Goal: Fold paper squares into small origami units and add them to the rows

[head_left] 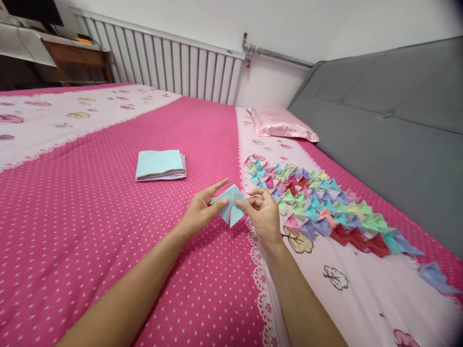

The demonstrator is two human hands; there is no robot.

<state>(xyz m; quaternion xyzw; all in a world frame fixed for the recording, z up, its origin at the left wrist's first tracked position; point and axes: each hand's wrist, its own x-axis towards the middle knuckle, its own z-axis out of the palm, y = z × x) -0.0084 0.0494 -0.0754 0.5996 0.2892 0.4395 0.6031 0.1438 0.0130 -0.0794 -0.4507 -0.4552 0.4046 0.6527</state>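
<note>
Between my two hands is a light blue sheet of folded paper (pixel 234 195), held above the bed in a diamond shape with a slit running down its lower half. My left hand (pixel 202 207) pinches its left corner, thumb on the front and index finger stretched out behind. The right corner is gripped by my right hand (pixel 265 212), its thumb on the front face and the other fingers curled behind. To the right lie many small folded paper boats (pixel 318 202) in several colours, set close together in rows. A stack of coloured paper (pixel 161 164), light blue on top, rests beyond my left hand.
A pink dotted bedspread (pixel 108 231) with pale printed bands covers the bed. A pink pillow (pixel 282 123) lies at the far right by a grey padded headboard (pixel 390 96). Behind the bed stand a white radiator (pixel 162 58) and a desk (pixel 75 55) with a monitor (pixel 34 12).
</note>
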